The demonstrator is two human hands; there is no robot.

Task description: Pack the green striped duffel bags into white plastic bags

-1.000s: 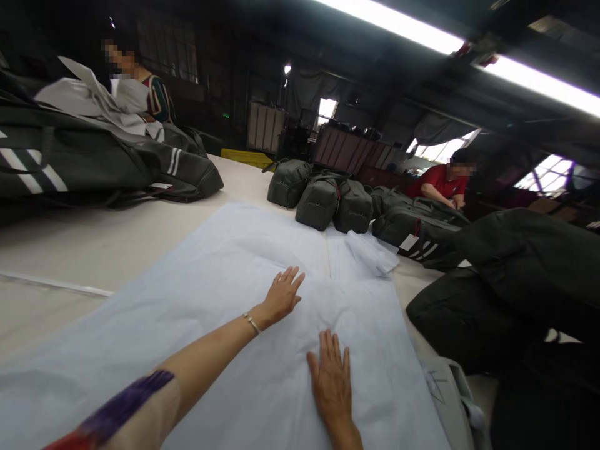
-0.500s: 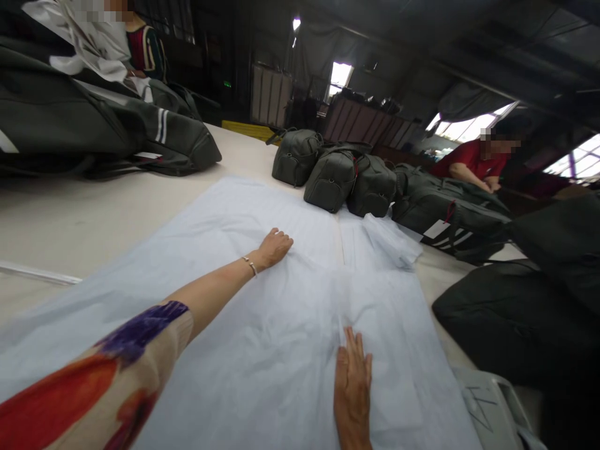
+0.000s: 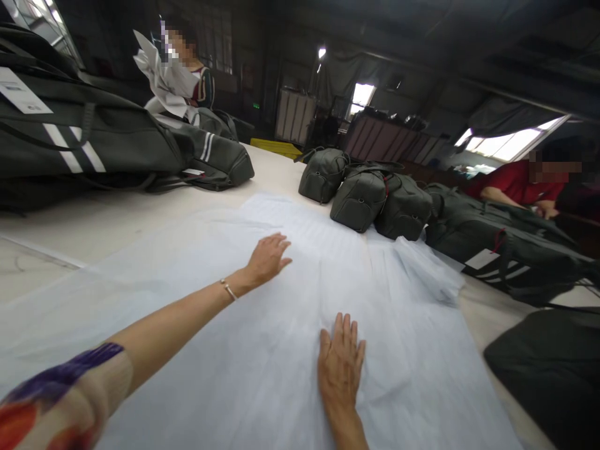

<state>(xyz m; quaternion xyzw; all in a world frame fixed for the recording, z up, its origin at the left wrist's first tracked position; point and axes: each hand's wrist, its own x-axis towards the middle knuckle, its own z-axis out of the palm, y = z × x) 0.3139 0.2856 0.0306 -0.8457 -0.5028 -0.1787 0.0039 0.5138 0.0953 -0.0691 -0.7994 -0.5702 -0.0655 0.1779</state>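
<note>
A large sheet of thin white tissue paper (image 3: pixel 197 294) lies spread over the pale table (image 3: pixel 107 219). My left hand (image 3: pixel 268 257) reaches forward and rests on the sheet with its fingers stretched out, holding nothing. My right hand (image 3: pixel 340 364) lies flat on the paper nearer to me, fingers together and extended. A crumpled fold of the same paper (image 3: pixel 424 272) rises at the sheet's far right edge.
Three small dark green duffel bags (image 3: pixel 360 197) stand beyond the sheet. Long dark bags with white stripes (image 3: pixel 94 147) are piled at the left, more (image 3: pixel 501 244) at the right. One person (image 3: pixel 187 69) holds white paper at the back left; another in red (image 3: pixel 515 184) works at the right.
My left hand, curled half a second ago, has opened flat on the sheet. My right hand stays flat on the paper, and the camera has turned left.
</note>
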